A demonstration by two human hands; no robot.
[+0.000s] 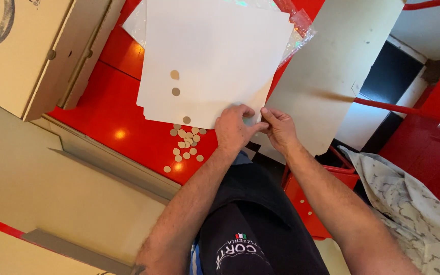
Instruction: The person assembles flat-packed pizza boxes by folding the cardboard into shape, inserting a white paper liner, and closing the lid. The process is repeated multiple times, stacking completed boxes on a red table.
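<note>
Near the frame's centre, the left hand and right hand meet fingertip to fingertip, both pinching the lower right corner of the stack of white cardboard sheets, which lies on the red table and overhangs its near edge. Just below the stack's bottom edge lies a scatter of small tan discs (three more sit on the sheets). Folded boxes crowd the upper left, leaving bare red surface between.

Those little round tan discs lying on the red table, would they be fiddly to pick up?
Probably. The small tan discs look flat and thin, so fingers would likely struggle to get under them on the glossy red table. They seem very light, likely to scatter if brushed. Lying flat, they are unlikely to roll.
</note>
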